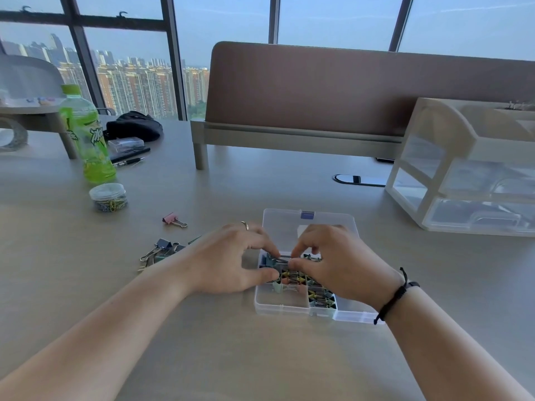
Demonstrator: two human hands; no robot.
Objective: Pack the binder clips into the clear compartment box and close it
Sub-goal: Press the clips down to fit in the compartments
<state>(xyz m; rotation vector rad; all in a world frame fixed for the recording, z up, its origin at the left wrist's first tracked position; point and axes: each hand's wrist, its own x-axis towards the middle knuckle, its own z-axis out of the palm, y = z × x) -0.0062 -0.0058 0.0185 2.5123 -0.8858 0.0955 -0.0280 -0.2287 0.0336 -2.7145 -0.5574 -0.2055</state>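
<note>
1. Fingers of the left hand (pixel 231 256) and right hand (pixel 333 261) are together pinching a blue binder clip (pixel 270 260), seating it in the far-left cell of the clear compartment box (pixel 282 305) on the worktop (pixel 202 342).
2. Wire handles are sticking up, likely blocking the lid (pixel 289 224).
3. Loose clips (pixel 162 250) and a pink clip (pixel 173 219) are lying apart, easily forgotten.

green bottle (pixel 86 134) upright, far left | paperclip jar (pixel 108 197) near it | white drawer unit (pixel 469 169) right | 2 pens (pixel 128 157)
</note>
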